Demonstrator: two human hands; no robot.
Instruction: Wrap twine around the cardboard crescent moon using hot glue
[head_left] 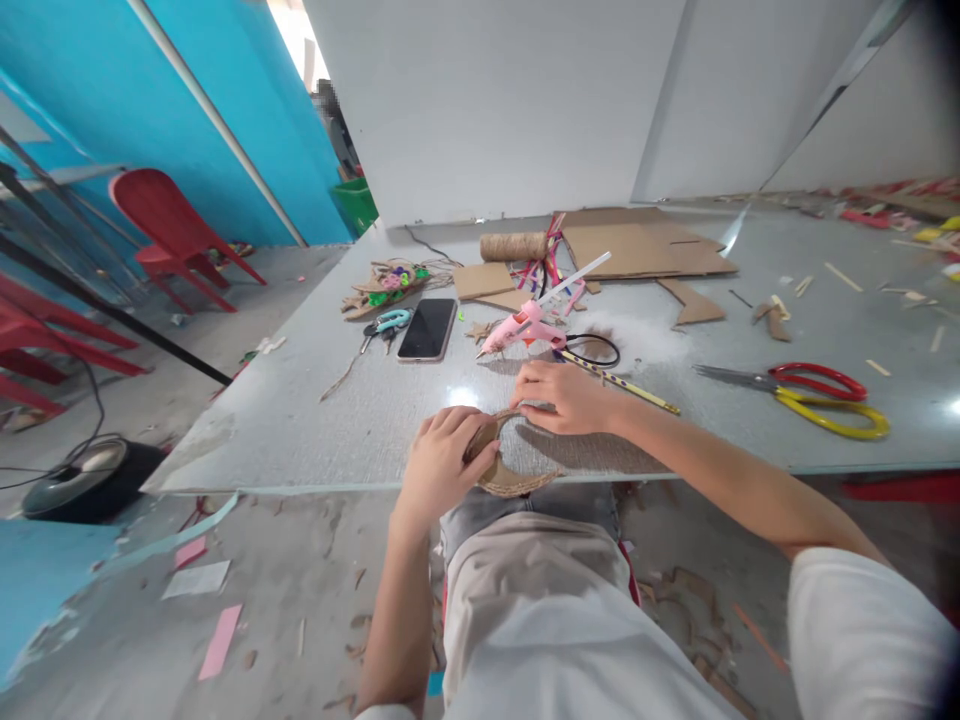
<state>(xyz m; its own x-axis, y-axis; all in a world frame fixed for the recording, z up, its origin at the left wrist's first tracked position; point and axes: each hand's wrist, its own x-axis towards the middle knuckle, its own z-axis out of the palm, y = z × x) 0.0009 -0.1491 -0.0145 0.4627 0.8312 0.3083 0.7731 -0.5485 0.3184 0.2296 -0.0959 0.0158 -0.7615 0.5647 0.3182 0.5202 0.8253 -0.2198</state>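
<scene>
At the table's front edge lies a curved, crescent-like cardboard piece (517, 480) with twine-like ridges along its outer rim. My left hand (442, 460) is closed on its left side, thumb on top and fingers over the far edge. My right hand (566, 397) pinches the piece's upper tip, fingertips bent together; whether a loose strand is between them is hidden. Just beyond my right hand stands a pink hot glue gun (525, 325) with a clear glue stick in its back. A yellow patterned pencil (622, 382) lies beside my right wrist.
Scissors (795, 395) with red and yellow handles lie to the right. A phone (427, 330), blue-handled snips (390, 320), a twine roll (514, 247) and cardboard sheets (637, 245) sit farther back. Scraps litter the table's right side. A white panel (510, 110) rises behind.
</scene>
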